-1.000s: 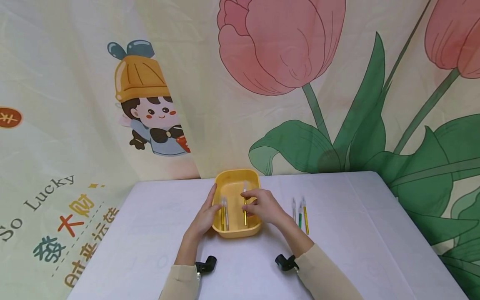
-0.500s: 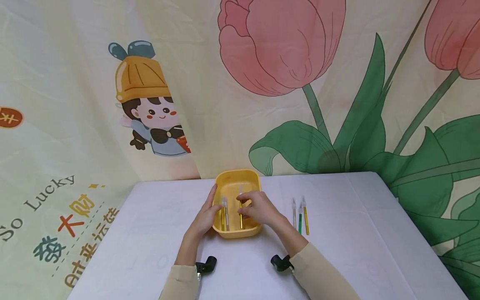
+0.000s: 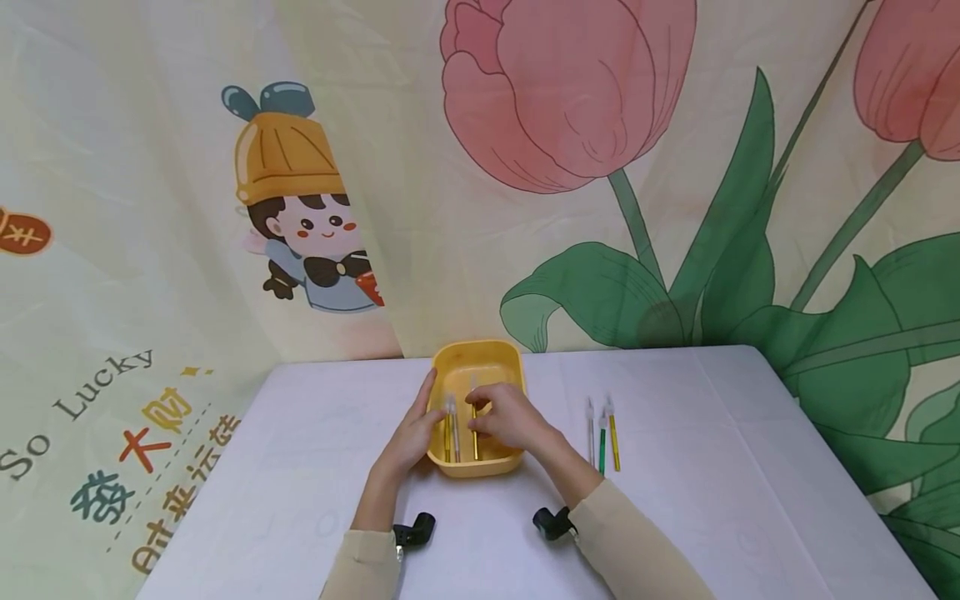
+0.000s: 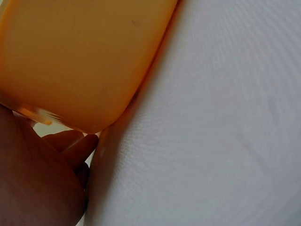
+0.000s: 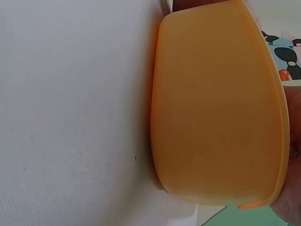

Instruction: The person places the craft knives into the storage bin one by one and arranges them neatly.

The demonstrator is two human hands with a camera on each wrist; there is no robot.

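Slim gold pen [image 3: 476,446] partly covered by the right hand [image 3: 508,415], rounded yellow plastic tray [image 4: 84,61] cropped in my left wrist view

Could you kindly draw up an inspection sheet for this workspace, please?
Surface: white table, faintly creased.
Job's things: yellow tray with two pen-like sticks lying in it; three more sticks, silver, green and gold, lie to its right.
Clutter: nothing seen.
Grippers: left hand holds the tray's left side; right hand pinches a gold stick at the tray, contact with its floor unclear.
Cables: nothing seen.
Surroundings: backdrop printed with tulips; black wrist cameras.
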